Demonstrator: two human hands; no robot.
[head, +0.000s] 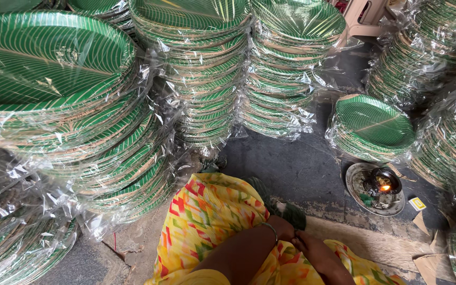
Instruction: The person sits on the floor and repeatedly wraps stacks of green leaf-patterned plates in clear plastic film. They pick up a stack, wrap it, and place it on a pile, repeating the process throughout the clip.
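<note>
Nearest the camera: both forearms came together low in the frame, over a lap in yellow patterned cloth [207, 216]. Left hand [283, 228], thin bangle at the wrist, was mostly tucked under; fingers hidden, so can't tell how far curled or whether they had hold of anything. Right hand [308, 244] lay against it, fingers bent inward at the left wrist, grip also not readable. A dark green slipper [293, 215] sat on the floor touching the left hand, a second green edge just behind the cloth. Beyond, on the dark floor toward its right edge, a small lit oil lamp [385, 182] stood on a round metal tray [355, 184], a little yellow box near it, torn cardboard toward the bottom right corner. Behind the lamp: a short wrapped stack of green leaf-print plates [373, 126]. Farther back and all down the left edge: tall plastic-wrapped plate stacks [201, 74], some leaning. My read: hands were nearest the slipper and their own wrists; any handling here wants sleeves, cloth and plastic wrap kept well apart from the flame, and the leaning stacks not nudged.
</note>
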